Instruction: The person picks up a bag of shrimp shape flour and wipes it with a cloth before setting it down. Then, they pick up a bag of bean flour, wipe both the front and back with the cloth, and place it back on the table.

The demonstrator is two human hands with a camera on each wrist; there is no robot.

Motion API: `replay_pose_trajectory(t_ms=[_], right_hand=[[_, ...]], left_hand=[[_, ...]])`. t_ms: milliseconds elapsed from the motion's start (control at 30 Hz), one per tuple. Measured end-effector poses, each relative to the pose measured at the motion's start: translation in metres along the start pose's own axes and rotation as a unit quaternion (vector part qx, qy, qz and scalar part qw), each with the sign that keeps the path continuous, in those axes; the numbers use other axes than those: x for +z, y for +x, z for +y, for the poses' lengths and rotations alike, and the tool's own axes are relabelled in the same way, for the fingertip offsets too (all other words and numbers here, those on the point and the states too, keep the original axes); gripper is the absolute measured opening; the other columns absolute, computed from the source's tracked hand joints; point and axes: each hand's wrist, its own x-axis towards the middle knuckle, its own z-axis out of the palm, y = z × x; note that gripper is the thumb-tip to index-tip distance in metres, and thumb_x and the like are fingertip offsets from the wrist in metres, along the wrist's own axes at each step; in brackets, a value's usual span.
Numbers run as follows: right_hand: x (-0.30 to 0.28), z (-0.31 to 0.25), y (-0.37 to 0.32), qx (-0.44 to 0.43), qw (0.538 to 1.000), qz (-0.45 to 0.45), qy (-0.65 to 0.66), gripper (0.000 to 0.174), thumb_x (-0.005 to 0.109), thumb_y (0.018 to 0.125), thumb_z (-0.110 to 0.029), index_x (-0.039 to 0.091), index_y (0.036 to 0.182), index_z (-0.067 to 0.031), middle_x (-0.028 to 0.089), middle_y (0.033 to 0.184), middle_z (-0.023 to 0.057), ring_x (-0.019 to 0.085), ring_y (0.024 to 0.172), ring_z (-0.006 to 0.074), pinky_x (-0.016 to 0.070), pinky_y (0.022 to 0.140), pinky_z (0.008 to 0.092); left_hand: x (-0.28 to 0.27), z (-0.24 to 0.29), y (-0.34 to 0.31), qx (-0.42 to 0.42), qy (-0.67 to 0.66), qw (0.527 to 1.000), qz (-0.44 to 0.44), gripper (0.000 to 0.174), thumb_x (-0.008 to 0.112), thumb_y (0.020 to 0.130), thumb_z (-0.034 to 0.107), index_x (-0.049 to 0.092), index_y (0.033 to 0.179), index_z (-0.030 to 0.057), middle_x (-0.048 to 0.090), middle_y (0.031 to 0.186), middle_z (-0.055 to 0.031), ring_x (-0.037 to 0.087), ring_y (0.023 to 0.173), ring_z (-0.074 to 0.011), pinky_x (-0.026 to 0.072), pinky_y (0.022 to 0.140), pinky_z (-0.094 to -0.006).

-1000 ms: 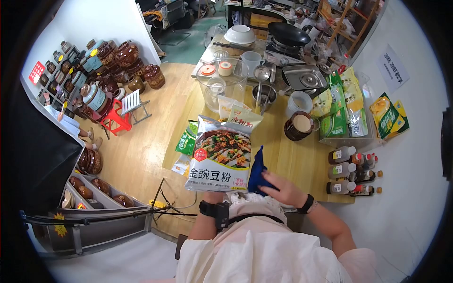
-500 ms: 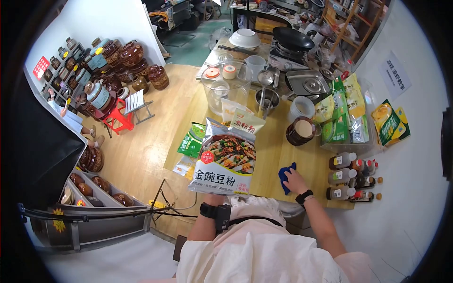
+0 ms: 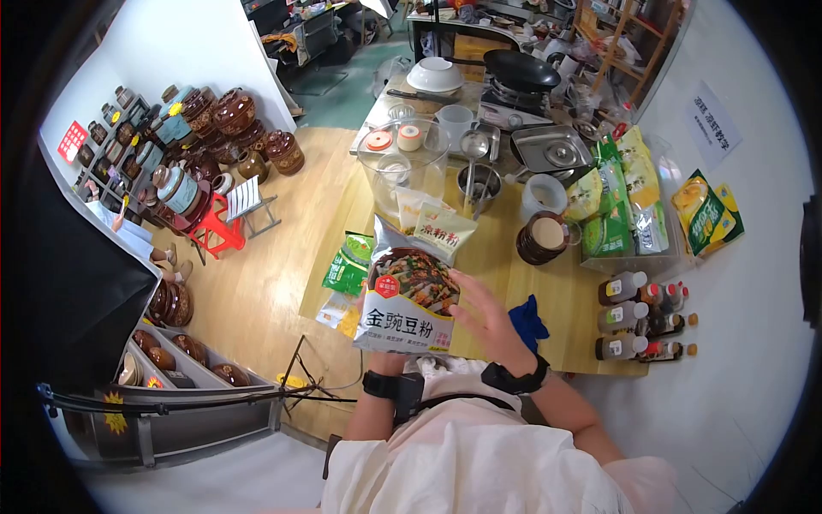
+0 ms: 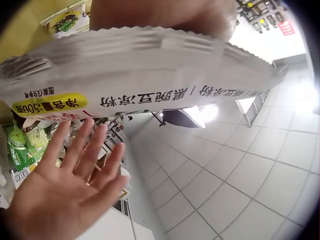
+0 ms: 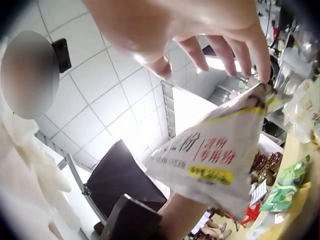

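A large printed silver-white bag is held up over the table's near edge by my left hand, which supports it from behind and below; most of those fingers are hidden. My right hand is beside the bag's right edge, its fingers spread and loosely bent, holding nothing. In the right wrist view, the fingertips of the right hand hover near the upper edge of the bag. A crumpled blue cloth lies on the table, right of the right hand.
Behind the bag are small packets and a large clear container. Stacked brown bowls, a box of packets and several bottles stand on the right. A green packet lies left.
My right hand carried the blue cloth right onto the table, let it go, and came back left to the bag's side. The bag has tilted slightly in my left hand.
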Motion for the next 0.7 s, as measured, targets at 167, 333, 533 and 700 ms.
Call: replay_pose_trajectory(t_ms=[167, 333, 533, 700], right_hand=[[0.018, 0.002, 0.011, -0.019, 1.0, 0.002, 0.012, 0.058, 0.055, 0.094, -0.024, 0.033, 0.143, -0.0014, 0.033, 0.146, 0.0235, 0.028, 0.138, 0.0333, 0.0234, 0.112, 0.0379], [0.031, 0.007, 0.02, 0.002, 0.992, 0.03, 0.123, 0.061, 0.049, 0.098, -0.023, 0.021, 0.147, -0.0006, 0.03, 0.148, 0.0215, 0.025, 0.139, 0.0281, 0.0204, 0.112, 0.0351], [0.037, 0.003, 0.02, 0.077, 0.973, 0.021, 0.218, 0.061, 0.039, 0.102, -0.029, 0.014, 0.149, 0.0, 0.021, 0.152, 0.0144, 0.02, 0.141, 0.0211, 0.0173, 0.113, 0.032], [0.04, 0.012, 0.018, 0.08, 0.922, 0.028, 0.377, 0.062, 0.031, 0.102, -0.038, 0.01, 0.151, -0.0066, 0.019, 0.153, 0.0092, 0.02, 0.14, 0.0194, 0.0151, 0.114, 0.0311]], left_hand=[[0.044, 0.005, 0.026, 0.014, -0.034, 0.999, -0.014, 0.06, 0.039, 0.092, 0.049, 0.04, 0.138, 0.0097, 0.049, 0.134, -0.012, 0.05, 0.119, -0.0286, 0.0423, 0.1, -0.0427], [0.071, 0.007, 0.027, 0.02, 0.009, 0.992, 0.121, 0.058, 0.042, 0.09, 0.046, 0.047, 0.131, 0.006, 0.058, 0.121, -0.0142, 0.059, 0.104, -0.0275, 0.0469, 0.091, -0.0396], [0.067, -0.007, 0.032, 0.001, 0.208, 0.971, 0.116, 0.058, 0.042, 0.092, 0.03, 0.032, 0.142, 0.0022, 0.045, 0.135, -0.0157, 0.048, 0.12, -0.0252, 0.0372, 0.101, -0.0347], [0.086, -0.007, 0.045, 0.073, 0.464, 0.882, 0.043, 0.066, 0.04, 0.091, 0.018, 0.014, 0.149, 0.0005, 0.017, 0.154, -0.0178, 0.017, 0.143, -0.0265, 0.0151, 0.115, -0.0347]])
